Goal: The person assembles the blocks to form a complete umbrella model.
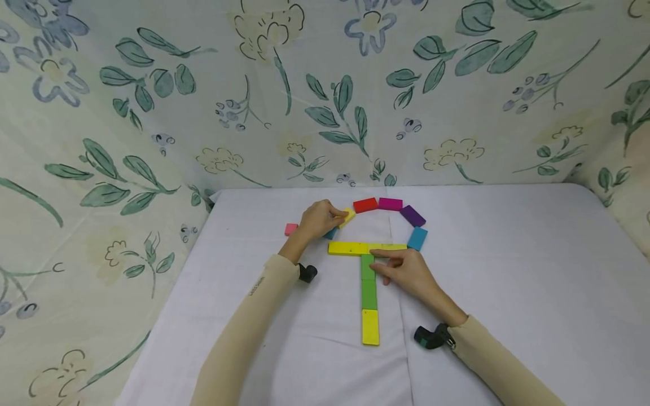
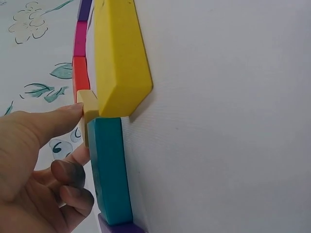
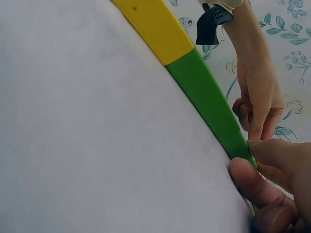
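My left hand (image 1: 317, 219) pinches a pale yellow block (image 1: 347, 217) between thumb and finger, at the left part of a curved row. That block (image 2: 89, 114) shows beside a teal block (image 2: 111, 170) in the left wrist view. My right hand (image 1: 406, 272) has its thumb and a finger at the upper green block (image 1: 368, 266), seeming to pinch it. This block touches a yellow bar (image 1: 347, 248) lying crosswise. Below it, another green block (image 1: 369, 294) and a yellow block (image 1: 370, 327) continue the straight stem.
The curve continues right with red (image 1: 365, 205), magenta (image 1: 390, 204), purple (image 1: 413, 215) and blue (image 1: 417, 238) blocks. A pink block (image 1: 291, 229) lies left of my left hand. White cloth (image 1: 508, 254) covers the table; a floral curtain (image 1: 355, 113) hangs behind.
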{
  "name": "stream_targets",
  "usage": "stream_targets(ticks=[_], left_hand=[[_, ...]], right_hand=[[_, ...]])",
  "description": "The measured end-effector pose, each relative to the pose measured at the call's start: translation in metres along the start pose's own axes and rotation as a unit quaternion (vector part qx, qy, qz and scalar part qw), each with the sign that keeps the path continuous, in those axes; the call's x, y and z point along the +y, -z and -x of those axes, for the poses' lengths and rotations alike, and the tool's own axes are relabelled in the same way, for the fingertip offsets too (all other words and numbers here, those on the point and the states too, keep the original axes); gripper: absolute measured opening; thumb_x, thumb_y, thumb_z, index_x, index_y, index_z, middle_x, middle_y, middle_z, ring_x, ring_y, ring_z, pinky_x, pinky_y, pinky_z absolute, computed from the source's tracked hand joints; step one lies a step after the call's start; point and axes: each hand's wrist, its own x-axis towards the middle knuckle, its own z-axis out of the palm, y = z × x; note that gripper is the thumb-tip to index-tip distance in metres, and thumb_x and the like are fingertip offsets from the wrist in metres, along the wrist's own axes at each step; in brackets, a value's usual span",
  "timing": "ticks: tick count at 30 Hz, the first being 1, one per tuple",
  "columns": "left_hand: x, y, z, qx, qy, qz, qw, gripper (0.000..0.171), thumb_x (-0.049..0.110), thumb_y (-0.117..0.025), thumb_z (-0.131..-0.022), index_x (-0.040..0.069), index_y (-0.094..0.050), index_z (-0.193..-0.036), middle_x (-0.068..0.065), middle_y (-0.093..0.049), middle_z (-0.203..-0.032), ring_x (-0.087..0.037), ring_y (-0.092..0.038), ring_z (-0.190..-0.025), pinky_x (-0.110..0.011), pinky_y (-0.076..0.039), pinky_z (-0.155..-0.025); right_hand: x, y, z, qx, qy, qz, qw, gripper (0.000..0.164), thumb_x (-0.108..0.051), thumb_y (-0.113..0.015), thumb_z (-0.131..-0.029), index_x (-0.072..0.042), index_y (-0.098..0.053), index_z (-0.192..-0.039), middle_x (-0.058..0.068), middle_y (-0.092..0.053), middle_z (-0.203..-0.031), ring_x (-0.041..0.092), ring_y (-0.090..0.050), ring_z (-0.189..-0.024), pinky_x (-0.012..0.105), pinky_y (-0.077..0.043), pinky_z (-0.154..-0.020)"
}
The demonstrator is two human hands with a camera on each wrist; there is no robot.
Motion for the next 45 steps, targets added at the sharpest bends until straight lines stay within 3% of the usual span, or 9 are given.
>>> stream_targets(ticks=[11,20,33,35,39,45], left_hand=[[0.002,0.002,0.001,0.002,0.011,0.006,0.9999,0.025,0.030,-0.075,-0.097,0.026,-0.077,-0.121,-0.004,-0.067,-0.108,-0.020,-0.057,-0.093,-0.029,-0.043,-0.076],[0.002,0.001,-0.003,0.022,0.022,0.005,0.9995,0.025,0.030,-0.074,-0.097,0.025,-0.077,-0.121,-0.002,-0.073,-0.101,-0.018,-0.061,-0.086,-0.026,-0.043,-0.070],[0.006,-0.001,-0.004,0.028,0.015,0.000,0.9995,0.024,0.028,-0.073,-0.098,0.023,-0.077,-0.121,-0.003,-0.069,-0.104,-0.019,-0.059,-0.089,-0.025,-0.043,-0.070],[0.004,0.000,-0.004,0.023,0.011,0.004,0.9997,0.024,0.027,-0.072,-0.099,0.023,-0.077,-0.122,-0.004,-0.068,-0.105,-0.020,-0.059,-0.091,-0.028,-0.046,-0.073],[-0.005,0.008,-0.002,0.010,0.002,0.033,0.9994,0.027,0.025,-0.070,-0.100,0.024,-0.075,-0.127,-0.008,-0.066,-0.120,-0.024,-0.060,-0.106,-0.037,-0.051,-0.092],[-0.030,0.024,0.007,-0.011,-0.044,0.081,0.9957,0.033,0.022,-0.073,-0.098,0.023,-0.073,-0.131,-0.010,-0.065,-0.132,-0.030,-0.059,-0.122,-0.046,-0.050,-0.107]], right_hand=[[0.001,0.000,0.000,0.002,-0.003,0.000,1.000,0.038,-0.032,-0.082,-0.089,-0.020,-0.077,-0.125,-0.002,-0.064,-0.055,0.017,-0.053,-0.051,0.024,-0.029,-0.049],[0.000,-0.001,0.000,0.002,0.002,0.003,1.000,0.038,-0.031,-0.082,-0.090,-0.018,-0.077,-0.125,-0.002,-0.064,-0.055,0.017,-0.054,-0.051,0.023,-0.029,-0.048],[0.001,0.000,-0.001,0.006,0.001,0.006,1.000,0.038,-0.031,-0.083,-0.090,-0.019,-0.077,-0.125,-0.002,-0.064,-0.055,0.016,-0.050,-0.049,0.022,-0.027,-0.047],[0.000,0.000,-0.001,0.006,0.000,0.005,1.000,0.038,-0.031,-0.083,-0.090,-0.019,-0.077,-0.125,-0.002,-0.064,-0.055,0.016,-0.050,-0.049,0.022,-0.027,-0.047],[0.000,-0.001,-0.001,0.003,-0.004,0.007,1.000,0.038,-0.031,-0.082,-0.090,-0.020,-0.077,-0.125,-0.002,-0.064,-0.055,0.017,-0.051,-0.050,0.023,-0.027,-0.048],[0.000,-0.001,-0.001,0.006,-0.008,0.004,1.000,0.037,-0.032,-0.083,-0.089,-0.021,-0.077,-0.125,-0.001,-0.064,-0.055,0.017,-0.051,-0.050,0.022,-0.026,-0.047]])
